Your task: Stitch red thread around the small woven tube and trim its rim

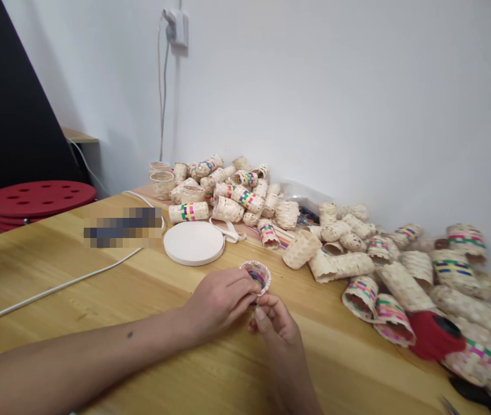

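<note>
A small woven basket [259, 273] with a pink-and-white wrapped rim and coloured strips inside is at the middle of the wooden table, its mouth facing up and toward me. My left hand [223, 297] is closed over its near left side, fingertips at the rim. Just below and to the right, my right hand [280, 328] has thumb and forefinger pinched together against the near edge of the rim. Whatever sits between those fingertips is too small to make out. Both hands hide the basket's lower part.
Behind the hands lies a white round roll of ribbon [194, 243]. Many woven tubes [341, 266] are heaped along the wall to the right. Among them is a red-and-black object [435, 335]. A white cable [59, 288] crosses the left of the table [98, 305]; a red stool [37, 199] stands beyond.
</note>
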`<state>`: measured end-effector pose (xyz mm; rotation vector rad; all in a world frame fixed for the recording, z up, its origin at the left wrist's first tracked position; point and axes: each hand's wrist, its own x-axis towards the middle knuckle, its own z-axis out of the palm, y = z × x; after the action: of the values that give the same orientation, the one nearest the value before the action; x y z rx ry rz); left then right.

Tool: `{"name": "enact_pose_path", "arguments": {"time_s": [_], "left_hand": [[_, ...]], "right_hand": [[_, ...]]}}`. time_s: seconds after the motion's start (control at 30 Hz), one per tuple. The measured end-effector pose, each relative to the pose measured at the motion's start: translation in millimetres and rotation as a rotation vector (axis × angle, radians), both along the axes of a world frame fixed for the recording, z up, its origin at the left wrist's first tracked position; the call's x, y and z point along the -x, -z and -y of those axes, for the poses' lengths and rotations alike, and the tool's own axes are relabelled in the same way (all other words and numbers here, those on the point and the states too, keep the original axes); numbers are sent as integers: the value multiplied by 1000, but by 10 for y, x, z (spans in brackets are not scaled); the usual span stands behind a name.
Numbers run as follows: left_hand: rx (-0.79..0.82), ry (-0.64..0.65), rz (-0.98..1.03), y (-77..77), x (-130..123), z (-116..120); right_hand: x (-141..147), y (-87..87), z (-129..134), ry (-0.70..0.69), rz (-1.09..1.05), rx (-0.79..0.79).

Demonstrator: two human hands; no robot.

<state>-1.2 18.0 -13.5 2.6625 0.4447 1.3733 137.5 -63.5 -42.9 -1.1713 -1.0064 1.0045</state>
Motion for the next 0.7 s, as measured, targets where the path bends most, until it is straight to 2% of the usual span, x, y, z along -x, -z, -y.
{"name": "enact_pose_path", "arguments": {"time_s": [0.7], "left_hand": [[162, 72, 38, -10, 11, -5]], "right_hand": [[42, 7, -67, 25, -10, -10]]}}
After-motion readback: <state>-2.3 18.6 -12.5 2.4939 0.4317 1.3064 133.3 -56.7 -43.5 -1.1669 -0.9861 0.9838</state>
